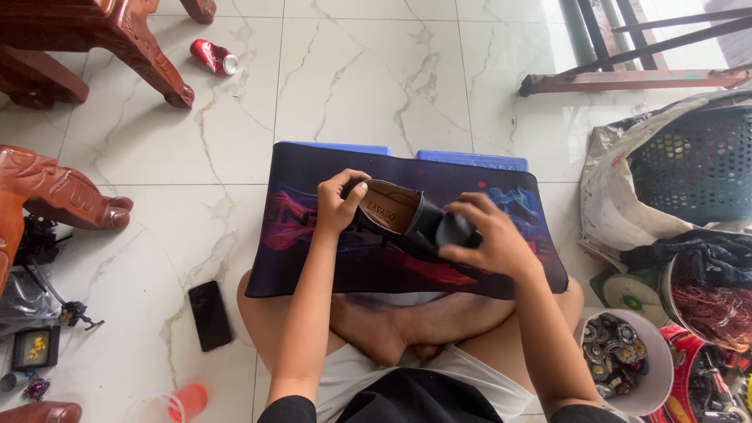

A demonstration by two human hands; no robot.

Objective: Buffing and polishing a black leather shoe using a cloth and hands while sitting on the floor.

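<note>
A black leather shoe point(407, 215) with a tan insole lies on a dark printed mat point(313, 258) spread across my crossed legs. My left hand point(337, 204) grips the shoe's heel end. My right hand point(489, 239) covers the toe end, with fingers pressed on a small dark object point(457, 229) against the shoe; I cannot tell what that object is.
A black phone point(210, 315) lies on the marble floor left of my knee. A crushed red can point(213, 56) sits near carved wooden furniture legs point(149, 66). At right are a blue basket point(697, 164), a round container of small metal parts point(623, 356) and a metal frame point(634, 78).
</note>
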